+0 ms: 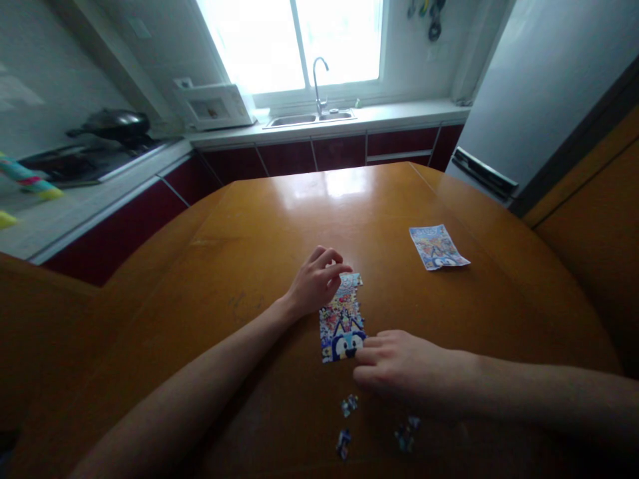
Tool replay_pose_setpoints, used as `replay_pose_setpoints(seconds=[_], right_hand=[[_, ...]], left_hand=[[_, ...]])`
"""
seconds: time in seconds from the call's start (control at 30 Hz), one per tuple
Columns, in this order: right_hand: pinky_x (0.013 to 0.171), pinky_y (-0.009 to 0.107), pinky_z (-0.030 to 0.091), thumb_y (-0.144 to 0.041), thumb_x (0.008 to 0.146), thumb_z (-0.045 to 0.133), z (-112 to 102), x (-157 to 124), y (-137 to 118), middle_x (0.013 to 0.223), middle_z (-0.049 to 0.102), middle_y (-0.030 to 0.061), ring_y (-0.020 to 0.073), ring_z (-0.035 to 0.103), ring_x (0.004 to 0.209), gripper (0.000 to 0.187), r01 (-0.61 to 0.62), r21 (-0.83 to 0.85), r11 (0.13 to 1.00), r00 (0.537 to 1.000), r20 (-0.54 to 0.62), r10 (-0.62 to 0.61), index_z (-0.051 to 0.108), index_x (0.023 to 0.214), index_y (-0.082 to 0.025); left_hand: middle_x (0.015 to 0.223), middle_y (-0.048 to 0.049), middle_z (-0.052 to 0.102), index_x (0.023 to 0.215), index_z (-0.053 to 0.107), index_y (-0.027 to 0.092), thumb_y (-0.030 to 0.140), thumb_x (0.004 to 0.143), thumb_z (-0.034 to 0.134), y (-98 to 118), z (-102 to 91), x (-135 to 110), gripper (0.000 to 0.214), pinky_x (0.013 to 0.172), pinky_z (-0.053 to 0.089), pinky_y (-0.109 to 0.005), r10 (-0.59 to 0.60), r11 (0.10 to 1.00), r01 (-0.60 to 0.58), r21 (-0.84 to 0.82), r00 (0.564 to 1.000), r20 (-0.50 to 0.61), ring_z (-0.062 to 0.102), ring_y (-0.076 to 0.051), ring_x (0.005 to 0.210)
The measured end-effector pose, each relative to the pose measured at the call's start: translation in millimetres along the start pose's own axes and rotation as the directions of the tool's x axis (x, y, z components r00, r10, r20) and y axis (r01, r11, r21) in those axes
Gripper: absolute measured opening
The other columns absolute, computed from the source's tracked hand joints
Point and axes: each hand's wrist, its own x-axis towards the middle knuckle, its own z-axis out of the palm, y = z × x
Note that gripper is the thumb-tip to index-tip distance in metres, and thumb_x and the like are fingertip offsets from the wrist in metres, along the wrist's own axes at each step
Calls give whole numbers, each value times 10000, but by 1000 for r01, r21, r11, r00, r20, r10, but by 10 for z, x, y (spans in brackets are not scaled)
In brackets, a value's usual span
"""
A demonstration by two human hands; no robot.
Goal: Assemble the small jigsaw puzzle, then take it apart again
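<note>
A partly assembled jigsaw puzzle lies on the wooden table, a blue cartoon dog's face at its near end and a ragged right edge. My left hand rests over its far left part, fingers loosely bent and apart, with nothing visible in them. At the near right corner, my right hand has its fingers curled together against the puzzle's edge; what they hold, if anything, is hidden. Small groups of loose puzzle pieces lie nearer to me, with more puzzle pieces below and others under my right forearm.
A creased picture sheet with matching artwork lies to the right on the table. Beyond the table are a sink with a faucet, a white microwave, a stove with a dark pan and a fridge.
</note>
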Motion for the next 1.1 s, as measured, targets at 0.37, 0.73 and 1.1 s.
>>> replay_pose_setpoints(seconds=[0.37, 0.73, 1.1], right_hand=[[597, 280, 458, -315, 788, 740, -33, 54, 904, 726, 691, 33, 142, 578, 639, 153, -265, 705, 658, 556, -446, 701, 705, 774, -166], [554, 267, 492, -364, 727, 784, 49, 140, 973, 707, 714, 49, 137, 623, 602, 230, -208, 843, 497, 496, -347, 796, 726, 802, -155], [583, 273, 499, -350, 778, 755, 107, 162, 947, 715, 698, 41, 139, 616, 631, 206, -181, 803, 567, 571, -383, 726, 713, 810, -150]], left_hand=[[965, -47, 579, 1063, 698, 241, 208, 894, 629, 4, 14, 20, 186, 820, 473, -346, -81, 997, 82, 8, 991, -110, 467, -187, 919], [942, -33, 597, 1020, 707, 266, 348, 836, 733, 78, 24, 6, 203, 823, 477, -333, -8, 1000, 9, 2, 992, -126, 485, -189, 932], [901, -22, 600, 949, 705, 255, 302, 801, 761, 121, -17, 38, 165, 776, 466, -313, 65, 997, -69, -17, 985, -159, 490, -177, 882]])
